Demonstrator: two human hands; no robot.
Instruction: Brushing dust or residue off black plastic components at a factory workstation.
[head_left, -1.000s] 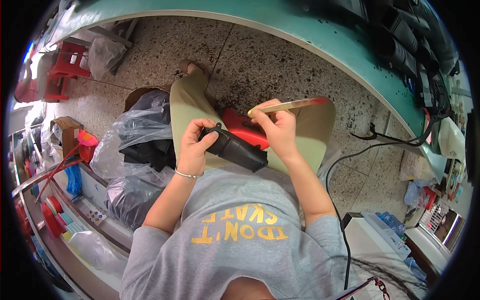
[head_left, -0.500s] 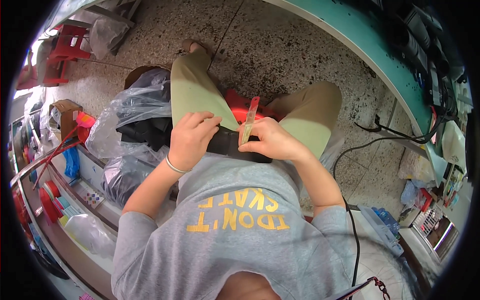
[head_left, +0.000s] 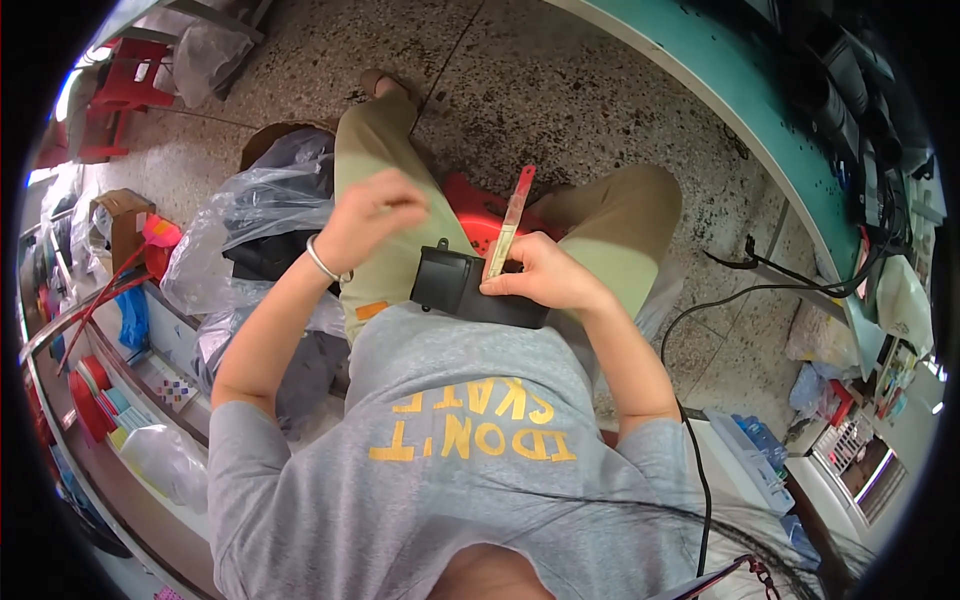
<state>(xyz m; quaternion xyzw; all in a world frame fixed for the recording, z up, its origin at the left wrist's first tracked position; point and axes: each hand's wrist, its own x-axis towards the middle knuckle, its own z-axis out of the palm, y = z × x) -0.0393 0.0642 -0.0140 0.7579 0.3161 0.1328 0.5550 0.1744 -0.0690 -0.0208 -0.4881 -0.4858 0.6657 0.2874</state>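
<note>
Across my lap lies a black box-like piece [head_left: 449, 281] with small tabs on its left part and a flatter dark part reaching right against my shirt. My right hand [head_left: 545, 272] rests over its right part, fingers closed round a long flat tool [head_left: 511, 219] with a red far end and a yellowish lower part. That tool points up and away from me; its exact kind is unclear. My left hand [head_left: 372, 222], slightly blurred, is raised over my left thigh, apart from the black piece. Its fingers are loosely bent and apart, with nothing visible in them.
An orange strip [head_left: 371, 310] lies on my left thigh. Left of my leg are clear plastic bags [head_left: 262, 215] with black items and a shelf rack [head_left: 170, 365] with ribbon rolls. A green-edged table [head_left: 690, 65] curves along the far right; a black cable [head_left: 668, 335] hangs beside my right arm.
My left hand has lifted off the black piece and moved left and up, uncovering its tabbed end. My right hand and the flat tool have shifted slightly right.
</note>
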